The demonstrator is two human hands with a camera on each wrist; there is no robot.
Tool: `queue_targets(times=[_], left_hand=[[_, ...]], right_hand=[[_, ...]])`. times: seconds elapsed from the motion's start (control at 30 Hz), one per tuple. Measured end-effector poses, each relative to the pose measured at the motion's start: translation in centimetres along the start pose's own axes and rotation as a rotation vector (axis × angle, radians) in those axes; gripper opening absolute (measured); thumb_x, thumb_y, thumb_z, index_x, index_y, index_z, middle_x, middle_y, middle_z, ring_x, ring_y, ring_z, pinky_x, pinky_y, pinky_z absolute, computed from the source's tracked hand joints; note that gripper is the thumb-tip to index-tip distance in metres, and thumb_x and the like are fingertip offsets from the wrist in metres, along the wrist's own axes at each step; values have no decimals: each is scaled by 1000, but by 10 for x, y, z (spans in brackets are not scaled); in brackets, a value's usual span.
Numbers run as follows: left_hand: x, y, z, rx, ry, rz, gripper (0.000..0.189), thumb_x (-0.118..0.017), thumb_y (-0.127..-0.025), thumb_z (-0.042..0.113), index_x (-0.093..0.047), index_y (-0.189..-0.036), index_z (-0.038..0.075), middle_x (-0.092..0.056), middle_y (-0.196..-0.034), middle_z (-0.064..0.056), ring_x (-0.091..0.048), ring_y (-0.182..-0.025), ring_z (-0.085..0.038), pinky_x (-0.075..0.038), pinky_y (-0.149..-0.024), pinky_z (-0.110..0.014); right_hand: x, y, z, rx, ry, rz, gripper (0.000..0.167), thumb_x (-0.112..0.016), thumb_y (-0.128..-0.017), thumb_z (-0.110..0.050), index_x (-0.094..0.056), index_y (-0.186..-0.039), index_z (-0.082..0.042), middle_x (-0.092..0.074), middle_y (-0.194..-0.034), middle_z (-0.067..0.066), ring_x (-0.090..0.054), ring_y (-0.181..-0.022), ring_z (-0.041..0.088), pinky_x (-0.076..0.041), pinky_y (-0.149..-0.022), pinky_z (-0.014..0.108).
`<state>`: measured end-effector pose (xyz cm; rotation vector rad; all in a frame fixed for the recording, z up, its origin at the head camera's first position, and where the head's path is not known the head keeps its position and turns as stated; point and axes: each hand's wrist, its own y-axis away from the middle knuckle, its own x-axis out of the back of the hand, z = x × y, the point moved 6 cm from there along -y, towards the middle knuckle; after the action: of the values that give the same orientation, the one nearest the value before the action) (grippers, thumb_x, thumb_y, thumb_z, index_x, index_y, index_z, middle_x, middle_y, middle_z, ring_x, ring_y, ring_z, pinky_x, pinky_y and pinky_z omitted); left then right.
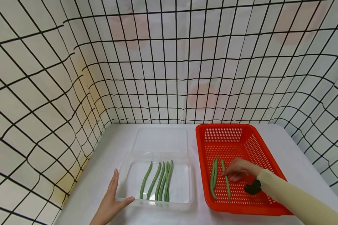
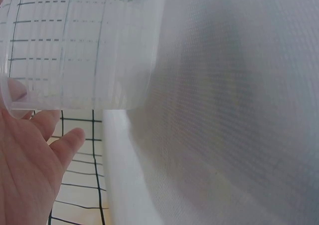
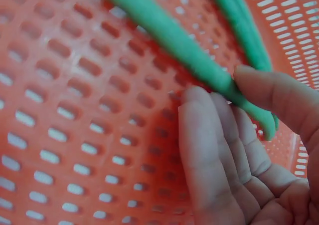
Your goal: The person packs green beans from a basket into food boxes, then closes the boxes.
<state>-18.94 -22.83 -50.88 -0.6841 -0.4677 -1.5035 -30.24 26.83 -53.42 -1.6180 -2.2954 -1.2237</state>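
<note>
Inside the red basket (image 1: 200, 147), my right hand (image 1: 239, 170) pinches a green bean (image 1: 227, 187) near one end. The right wrist view shows the thumb on one side of this bean (image 3: 169, 43) and the fingers on the other. Two more green beans (image 1: 212, 179) lie to its left along the basket wall. My left hand (image 1: 112, 198) is spread at the near left corner of a clear plastic container (image 1: 192, 187), thumb at the front rim. Several green beans (image 1: 145, 179) lie lengthwise side by side in the container, two of them crossing.
A translucent flat lid (image 1: 161, 139) lies behind the container on the white tabletop (image 1: 107, 147). Black wire grid (image 1: 146, 78) over white sheeting encloses the back and both sides. A dark object (image 1: 253, 187) shows below the right wrist.
</note>
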Motion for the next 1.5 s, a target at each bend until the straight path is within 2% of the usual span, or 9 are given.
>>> queue_targets(times=[0.1, 0.33, 0.47, 0.6, 0.73, 0.97, 1.13, 1.3, 1.5], left_hand=[[1, -1, 0, -1, 1, -4, 122, -83, -70, 40, 7, -152, 28, -5, -157, -17, -14, -137, -46, -21, -95, -72], [2, 0, 1, -8, -1, 2, 122, -83, -70, 40, 6, -153, 28, -5, -157, -17, -13, -137, -46, -21, -96, -71], [3, 0, 1, -8, -10, 9, 123, -84, -69, 40, 6, -153, 28, -6, -157, -17, -15, -136, -46, -21, -96, -71], [4, -1, 0, -2, -10, 11, 123, -84, -69, 40, 6, -153, 28, -6, -157, -17, -14, -137, -46, -21, -96, -71], [4, -2, 0, 10, -5, 2, 123, -83, -70, 40, 7, -152, 29, -5, -157, -17, -13, -137, -47, -20, -96, -72], [3, 0, -2, 9, 4, -2, 122, -83, -71, 39, 7, -153, 27, -5, -156, -18, -12, -137, -47, -20, -96, -71], [2, 1, -2, 5, 1, 0, 122, -83, -71, 39, 7, -152, 27, -5, -156, -19, -13, -136, -48, -20, -95, -72], [1, 1, -2, 14, 8, -4, 121, -83, -71, 39, 7, -152, 28, -4, -156, -19, -12, -137, -48, -19, -95, -73], [-2, 1, -2, 12, 12, -6, 121, -82, -71, 40, 7, -152, 29, -5, -156, -19, -12, -136, -48, -20, -94, -73]], right_hand=[[2, 1, -2, 35, -75, -39, 17, -69, -86, -13, -71, -80, 2, -65, -65, 10, -64, -54, 15, -55, -57, 30], [11, 6, -14, 99, -453, -185, 24, -58, -95, -10, -65, -106, 10, -68, -92, 16, -69, -79, 24, -53, -79, 39], [10, 10, -32, 156, -577, -279, 24, -55, -97, -11, -67, -109, 6, -67, -102, 19, -68, -87, 25, -48, -87, 43], [1, 15, -58, 189, -642, -348, 20, -54, -98, -10, -71, -102, 0, -68, -100, 17, -68, -87, 24, -48, -87, 42], [-15, 20, -88, 221, -639, -393, 19, -54, -97, -9, -72, -99, -1, -69, -95, 14, -69, -83, 22, -48, -86, 42], [-49, 22, -132, 239, -621, -406, 16, -59, -95, -10, -71, -97, 0, -69, -92, 14, -68, -80, 22, -51, -83, 39], [-80, 19, -160, 258, -591, -412, 20, -62, -92, -9, -66, -103, 8, -69, -91, 16, -68, -80, 23, -51, -82, 39], [-111, 19, -175, 239, -575, -441, 29, -64, -91, -7, -61, -109, 14, -68, -95, 21, -68, -78, 24, -53, -78, 37], [-143, 12, -176, 194, -539, -432, 20, -63, -90, -5, -64, -102, 12, -68, -82, 16, -68, -70, 21, -55, -73, 34]])
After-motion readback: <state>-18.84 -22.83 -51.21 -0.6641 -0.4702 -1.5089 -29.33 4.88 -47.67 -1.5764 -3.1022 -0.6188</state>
